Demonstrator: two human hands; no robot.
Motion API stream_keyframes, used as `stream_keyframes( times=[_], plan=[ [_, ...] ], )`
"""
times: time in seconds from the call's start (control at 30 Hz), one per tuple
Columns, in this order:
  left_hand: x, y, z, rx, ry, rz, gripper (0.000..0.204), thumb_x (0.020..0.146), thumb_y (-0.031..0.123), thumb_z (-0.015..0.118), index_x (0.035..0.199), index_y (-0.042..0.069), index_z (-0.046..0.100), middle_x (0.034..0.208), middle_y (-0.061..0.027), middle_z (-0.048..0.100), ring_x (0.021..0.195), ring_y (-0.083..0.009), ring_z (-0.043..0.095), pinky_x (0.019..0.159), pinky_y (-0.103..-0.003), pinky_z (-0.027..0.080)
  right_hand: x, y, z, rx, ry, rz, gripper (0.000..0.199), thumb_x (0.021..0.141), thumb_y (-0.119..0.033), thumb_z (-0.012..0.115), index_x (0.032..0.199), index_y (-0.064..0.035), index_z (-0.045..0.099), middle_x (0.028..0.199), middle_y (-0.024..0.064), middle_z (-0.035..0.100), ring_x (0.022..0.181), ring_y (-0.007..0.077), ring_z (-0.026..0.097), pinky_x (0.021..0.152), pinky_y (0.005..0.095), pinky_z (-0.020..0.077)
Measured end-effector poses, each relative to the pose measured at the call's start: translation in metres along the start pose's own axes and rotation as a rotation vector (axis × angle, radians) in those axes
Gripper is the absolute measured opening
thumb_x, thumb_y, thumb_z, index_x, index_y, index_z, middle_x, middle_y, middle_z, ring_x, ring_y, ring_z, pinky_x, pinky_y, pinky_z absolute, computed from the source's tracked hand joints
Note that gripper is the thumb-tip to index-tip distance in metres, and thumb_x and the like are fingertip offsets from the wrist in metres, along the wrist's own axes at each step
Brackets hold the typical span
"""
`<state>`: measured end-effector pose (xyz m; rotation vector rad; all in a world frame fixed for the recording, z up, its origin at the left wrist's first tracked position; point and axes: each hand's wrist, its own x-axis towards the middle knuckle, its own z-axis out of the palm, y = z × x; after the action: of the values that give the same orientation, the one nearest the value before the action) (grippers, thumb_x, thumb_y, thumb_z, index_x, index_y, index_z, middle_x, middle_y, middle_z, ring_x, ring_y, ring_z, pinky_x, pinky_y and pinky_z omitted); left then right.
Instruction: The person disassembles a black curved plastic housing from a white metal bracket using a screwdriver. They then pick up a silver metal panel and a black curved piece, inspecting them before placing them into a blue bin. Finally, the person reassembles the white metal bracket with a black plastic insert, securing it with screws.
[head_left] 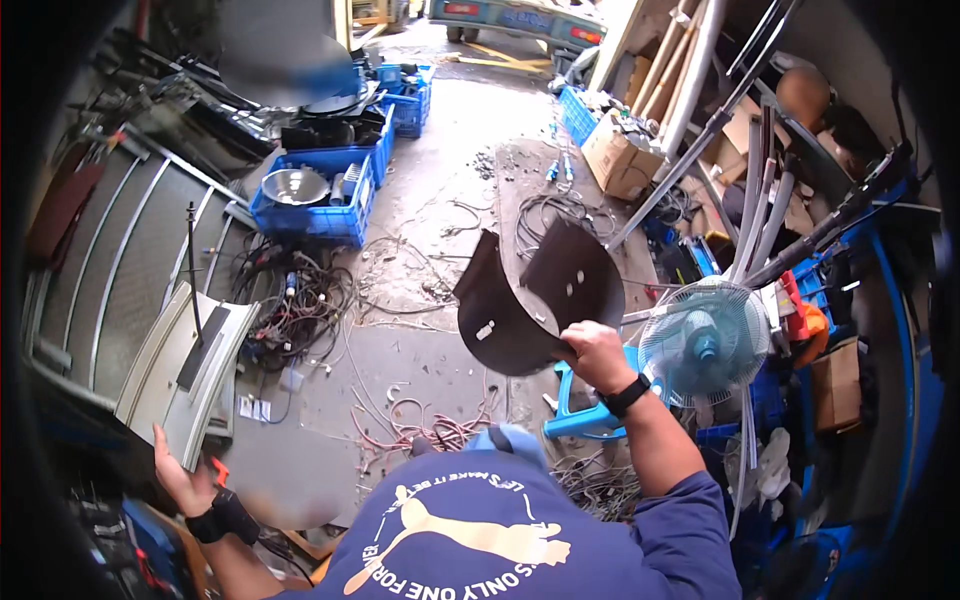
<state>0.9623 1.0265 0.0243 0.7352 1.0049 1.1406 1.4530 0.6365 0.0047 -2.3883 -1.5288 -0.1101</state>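
My right hand [596, 354] grips the lower edge of a dark brown curved metal housing [535, 295], split open like a broken shell, and holds it up over the floor. A black band sits on that wrist. My left hand [180, 478] is spread open, palm out, low at the left beside a pale curved metal panel [190, 365], holding nothing. My blue printed shirt fills the bottom middle.
Blue crates [315, 205] with a metal bowl and scrap stand at upper left. Tangled wires [300, 300] litter the concrete floor. A light blue fan [705, 342] and blue stool [580, 412] stand at right, with poles, cardboard boxes [622, 155] and a long board beyond.
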Motion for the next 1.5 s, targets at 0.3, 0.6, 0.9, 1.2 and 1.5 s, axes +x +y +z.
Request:
stream_keyframes(
  times=[0.3,0.6,0.9,1.2,1.5],
  plan=[
    [0.129,-0.038,0.111,0.030,-0.027,0.025,0.044,0.091,0.037,0.054,0.111,-0.002,0.056,0.106,-0.0092,0.062,0.094,-0.0199,0.060,0.082,-0.032,0.045,0.166,0.090,0.033,-0.145,-0.045,-0.155,0.008,0.068,-0.016,0.064,0.063,-0.0113,0.059,0.067,0.0038,0.060,0.073,0.0215,0.059,0.074,0.0330,0.0444],
    [0.219,-0.071,0.263,0.019,0.117,0.048,0.036,0.092,0.034,0.051,0.107,0.002,0.057,0.099,-0.0067,0.063,0.086,-0.0164,0.060,0.073,-0.029,0.046,0.356,0.216,0.078,0.063,-0.002,-0.206,0.011,0.067,-0.015,0.063,0.061,-0.0092,0.056,0.066,0.0061,0.059,0.069,0.0250,0.059,0.065,0.0355,0.0465],
    [0.336,-0.080,0.349,0.101,0.263,0.071,0.033,0.087,0.036,0.059,0.102,0.006,0.059,0.094,-0.0036,0.062,0.081,-0.0139,0.058,0.067,-0.026,0.044,0.519,0.273,0.096,0.311,0.005,-0.021,0.018,0.068,-0.012,0.073,0.072,-0.0021,0.059,0.069,0.0118,0.058,0.068,0.0308,0.057,0.060,0.0363,0.0450],
    [0.530,-0.116,0.460,-0.036,0.209,0.067,0.042,0.088,0.036,0.058,0.112,0.002,0.058,0.110,-0.0073,0.061,0.099,-0.0186,0.057,0.084,-0.032,0.041,0.690,0.353,0.126,1.026,0.065,0.485,0.019,0.079,-0.003,0.068,0.096,0.0045,0.064,0.087,0.0035,0.066,0.076,0.0075,0.058,0.071,0.0230,0.0478],
    [0.684,-0.082,0.521,0.072,0.230,0.096,0.046,0.090,0.036,0.055,0.119,0.000,0.054,0.117,-0.0092,0.057,0.106,-0.0208,0.053,0.091,-0.035,0.039,0.854,0.389,0.126,0.991,0.197,0.506,0.020,0.081,-0.004,0.068,0.098,0.0033,0.062,0.091,0.0062,0.066,0.079,0.0099,0.059,0.073,0.0242,0.0482]
  ],
)
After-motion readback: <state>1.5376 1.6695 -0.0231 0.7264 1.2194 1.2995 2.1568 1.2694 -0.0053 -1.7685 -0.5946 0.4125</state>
